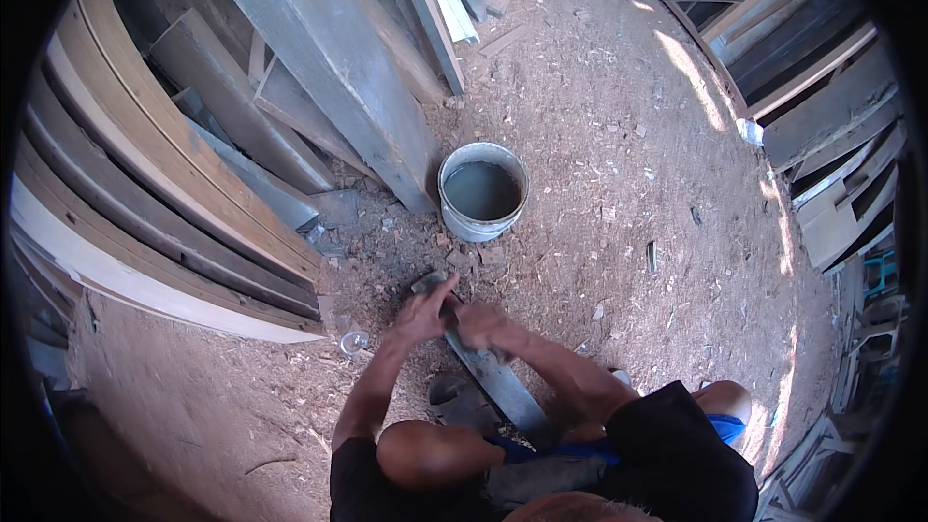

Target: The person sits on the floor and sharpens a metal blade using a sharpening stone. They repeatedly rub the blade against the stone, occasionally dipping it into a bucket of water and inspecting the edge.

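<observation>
A narrow grey board point(510, 394) slants away from between my knees towards the bucket. Both hands meet over its far part. My left hand point(422, 317) is closed low over the board, with one finger or thumb sticking up and forward. Close beside it, my right hand point(481, 327) is curled and slightly blurred. Something small and dark shows between the hands, but the fingers hide what it is. Just beyond them stands a pale round bucket point(482, 230) holding murky grey liquid. Under the board, near my left knee, lies a dark object point(454, 394) that I cannot make out.
Long planks point(184, 174) and a thick grey beam point(324, 53) lean at the left and far left. A small clear cup-like thing point(354, 342) lies left of my left hand. Wood chips litter the dirt floor point(619, 203). More timber point(822, 121) is stacked along the right.
</observation>
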The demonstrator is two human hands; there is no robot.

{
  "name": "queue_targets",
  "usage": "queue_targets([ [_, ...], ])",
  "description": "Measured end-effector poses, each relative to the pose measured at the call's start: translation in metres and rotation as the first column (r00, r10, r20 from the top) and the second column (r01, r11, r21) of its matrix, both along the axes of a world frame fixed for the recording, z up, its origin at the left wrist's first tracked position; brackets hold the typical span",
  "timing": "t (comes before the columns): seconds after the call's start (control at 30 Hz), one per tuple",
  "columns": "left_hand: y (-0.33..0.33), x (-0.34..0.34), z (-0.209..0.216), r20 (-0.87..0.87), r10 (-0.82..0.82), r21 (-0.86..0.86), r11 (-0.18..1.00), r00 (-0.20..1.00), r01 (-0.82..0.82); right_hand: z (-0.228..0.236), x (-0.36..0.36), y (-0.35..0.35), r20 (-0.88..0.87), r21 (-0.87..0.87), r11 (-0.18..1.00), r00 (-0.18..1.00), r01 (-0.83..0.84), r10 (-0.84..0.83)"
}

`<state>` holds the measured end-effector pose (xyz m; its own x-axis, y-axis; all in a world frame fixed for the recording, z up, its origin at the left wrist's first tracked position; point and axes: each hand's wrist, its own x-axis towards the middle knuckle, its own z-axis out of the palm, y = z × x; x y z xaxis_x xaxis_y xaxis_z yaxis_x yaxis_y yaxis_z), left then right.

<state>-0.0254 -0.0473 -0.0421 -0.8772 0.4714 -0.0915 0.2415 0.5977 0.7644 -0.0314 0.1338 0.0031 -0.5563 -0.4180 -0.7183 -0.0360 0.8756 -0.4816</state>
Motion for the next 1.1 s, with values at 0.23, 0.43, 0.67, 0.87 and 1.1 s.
queue_targets([
  [0.23,0.035,0.129,-0.065,-0.146,-0.003,0.102,0.995,0.989,0.018,-0.028,0.150,0.029,-0.034,0.077,0.997,0.999,-0.021,0.024],
  [0.43,0.015,-0.024,0.008,0.031,-0.030,-0.045,0.998,0.999,0.032,-0.060,-0.001,0.015,-0.205,-0.023,0.999,0.978,-0.028,0.023],
  [0.67,0.034,0.117,-0.047,-0.030,-0.076,-0.114,0.991,0.997,0.072,-0.023,0.132,0.034,-0.115,0.057,0.998,0.993,-0.019,0.026],
  [0.87,0.006,0.018,-0.058,-0.165,0.010,-0.053,0.998,0.986,-0.019,-0.043,0.046,0.012,-0.284,-0.050,0.999,0.959,-0.005,-0.010],
  [1.1,0.034,0.071,-0.023,0.224,-0.024,0.024,1.000,0.974,0.019,-0.019,0.081,0.030,0.023,0.018,0.999,0.999,-0.036,0.036],
])
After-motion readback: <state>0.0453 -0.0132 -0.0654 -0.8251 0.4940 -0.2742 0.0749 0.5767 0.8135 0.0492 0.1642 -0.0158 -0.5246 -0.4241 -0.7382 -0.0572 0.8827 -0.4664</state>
